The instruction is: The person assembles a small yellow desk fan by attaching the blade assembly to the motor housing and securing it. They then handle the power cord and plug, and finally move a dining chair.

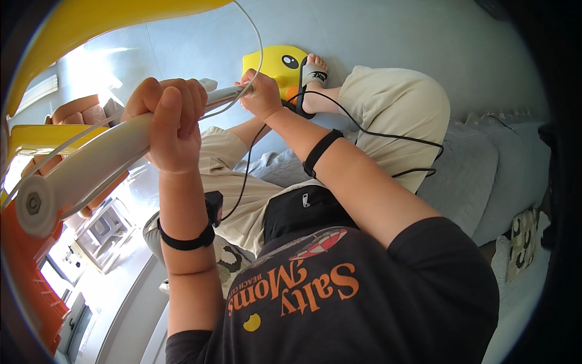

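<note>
A thick white tube slants across the upper left, with a hex bolt in its round near end. My left hand is wrapped round it in a fist. A thinner silver tube extends from it toward my right hand. My right hand's fingers are closed at that tube's far end, and their tips are partly hidden. A thin white cable loops down past the right hand. Beyond that hand a yellow duck-shaped base lies on the floor, my sandalled foot against its right side.
Large yellow curved panel overhead at left; orange part at lower left. Brown shapes show behind the tube. A black cable crosses my lap. Grey bedding lies right, a white-framed item lower left.
</note>
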A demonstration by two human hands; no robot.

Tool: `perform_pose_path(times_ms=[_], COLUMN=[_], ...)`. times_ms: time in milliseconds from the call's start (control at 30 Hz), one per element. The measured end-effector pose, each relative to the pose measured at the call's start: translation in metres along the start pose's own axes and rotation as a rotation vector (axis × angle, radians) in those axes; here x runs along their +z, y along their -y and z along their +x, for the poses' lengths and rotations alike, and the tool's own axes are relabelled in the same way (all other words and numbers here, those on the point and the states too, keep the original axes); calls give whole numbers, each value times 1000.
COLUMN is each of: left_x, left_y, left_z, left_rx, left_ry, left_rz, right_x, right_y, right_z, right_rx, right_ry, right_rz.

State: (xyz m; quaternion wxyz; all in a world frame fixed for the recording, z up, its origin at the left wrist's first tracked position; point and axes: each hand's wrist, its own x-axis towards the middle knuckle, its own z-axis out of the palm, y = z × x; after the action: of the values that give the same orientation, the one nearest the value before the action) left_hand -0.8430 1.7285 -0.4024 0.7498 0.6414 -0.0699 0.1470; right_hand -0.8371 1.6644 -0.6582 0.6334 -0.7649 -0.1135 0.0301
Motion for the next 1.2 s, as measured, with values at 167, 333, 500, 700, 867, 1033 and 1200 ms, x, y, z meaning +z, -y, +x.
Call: perform_pose_path(times_ms=[167, 333, 500, 700, 867, 1033, 1200], left_x=[-13, -20, -23, -9, 4, -4, -16], left_y=[-5, -8, -9, -4, 0, 0, -6], left_z=[8, 9, 7, 3, -2, -1, 5], left_rx=[-44, -55, -53, -10, 7, 4, -75], left_ry=[123, 186, 213, 9, -142, -5, 137], left_rz=[-10, -10, 12, 4, 58, 5, 17], right_x=[-15, -34, -40, -36, 10, -16, -45], right_y=[3, 2, 4, 20, 19, 18, 19], right_z=[12, 31, 83, 16, -6, 6, 70], right_rx=[47, -4, -105, -141, 103, 85, 3], right_ry=[288, 629, 1374, 289, -101, 163, 1125], right_rz=[-13, 30, 13, 95, -12, 47, 9])
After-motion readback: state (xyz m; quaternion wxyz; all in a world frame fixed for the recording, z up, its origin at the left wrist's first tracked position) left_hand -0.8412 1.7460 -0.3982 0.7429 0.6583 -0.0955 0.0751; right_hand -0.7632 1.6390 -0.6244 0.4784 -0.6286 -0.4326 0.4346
